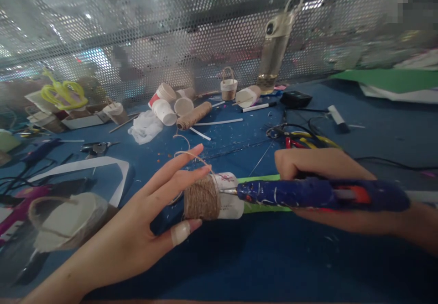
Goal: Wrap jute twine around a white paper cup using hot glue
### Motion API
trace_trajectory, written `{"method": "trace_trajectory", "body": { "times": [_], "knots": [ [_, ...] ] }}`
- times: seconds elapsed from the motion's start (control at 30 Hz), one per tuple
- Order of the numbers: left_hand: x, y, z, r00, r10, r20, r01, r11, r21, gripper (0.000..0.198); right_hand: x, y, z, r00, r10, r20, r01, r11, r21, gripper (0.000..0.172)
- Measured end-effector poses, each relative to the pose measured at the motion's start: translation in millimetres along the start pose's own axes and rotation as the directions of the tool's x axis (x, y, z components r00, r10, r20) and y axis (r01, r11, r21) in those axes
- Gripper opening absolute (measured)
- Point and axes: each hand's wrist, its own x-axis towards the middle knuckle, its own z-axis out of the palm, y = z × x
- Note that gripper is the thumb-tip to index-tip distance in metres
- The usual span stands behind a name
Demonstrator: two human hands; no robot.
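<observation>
A white paper cup (233, 198) lies on its side, partly wound with brown twine (202, 199). My left hand (150, 208) curves around the wound end, fingers above and the taped thumb below, gripping it. A loose strand of the twine rises over those fingers and runs back across the table. My right hand (321, 167) is closed around a dark blue hot glue gun (290, 194). The gun's metal nozzle points left, at the cup where the winding ends. Behind the cup and gun, part of a bright green strip (262, 193) shows.
A twine roll (194, 115), several paper cups (164, 111) and a marker (258, 107) lie farther back. A bottle (273, 50) stands by the perforated metal screen (205, 34). Left are a small handled basket (71, 219) and pliers (97, 148); cables (308, 133) lie right.
</observation>
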Motion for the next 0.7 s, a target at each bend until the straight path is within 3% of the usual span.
{"method": "trace_trajectory", "body": {
  "times": [0.17, 0.33, 0.7],
  "knots": [
    [-1.4, 0.0, -0.3, 1.0, 0.015, 0.008, -0.015, 0.999, 0.036, 0.074, 0.2, -3.5, 4.7, 0.999, -0.02, -0.041, 0.02, 1.0, 0.001, 0.021],
    [-3.4, -1.7, 0.5, 0.999, 0.045, -0.008, -0.045, 0.999, -0.006, 0.08, 1.7, -1.4, 1.3, 0.997, -0.065, 0.045, 0.067, 0.996, -0.053, 0.023],
    [-1.0, -3.8, 1.0, 0.995, 0.102, 0.011, -0.101, 0.99, -0.095, 0.082, 3.8, -4.1, -0.3, 0.993, -0.083, 0.081, 0.087, 0.995, -0.051, 0.027]
  ]
}}
